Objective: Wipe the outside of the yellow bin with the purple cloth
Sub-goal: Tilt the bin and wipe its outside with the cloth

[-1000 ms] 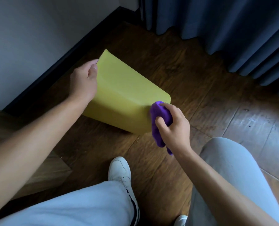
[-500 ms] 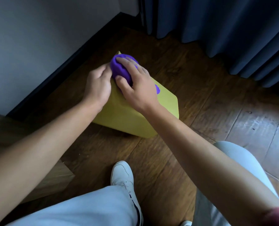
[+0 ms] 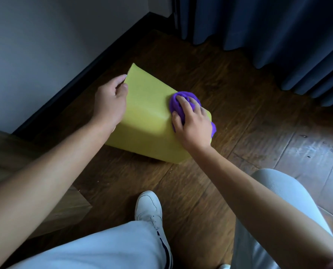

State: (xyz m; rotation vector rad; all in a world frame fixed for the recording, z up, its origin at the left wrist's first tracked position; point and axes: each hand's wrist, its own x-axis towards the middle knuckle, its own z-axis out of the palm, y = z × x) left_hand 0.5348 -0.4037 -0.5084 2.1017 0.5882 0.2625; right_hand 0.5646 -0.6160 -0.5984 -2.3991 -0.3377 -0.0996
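Yellow bin (image 3: pixel 148 117) lying on its side on the floor (image 3: pixel 239 90). Left hand (image 3: pixel 111 100) gripping its edge, right hand (image 3: pixel 193 121) pressing purple cloth (image 3: pixel 181 101) flat on top. Best to use long even strokes, then rotate.

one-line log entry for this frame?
phase: wiping | left hand: steadying yellow bin | right hand: pressing purple cloth on bin top face | bin: on its side, floor

Yellow bin (image 3: pixel 148 121): bare floor (image 3: pixel 239 105) open to its right; wall (image 3: pixel 45 45) close on its left; curtain (image 3: pixel 268 26) beyond; white shoe (image 3: pixel 148 208) on the near side.
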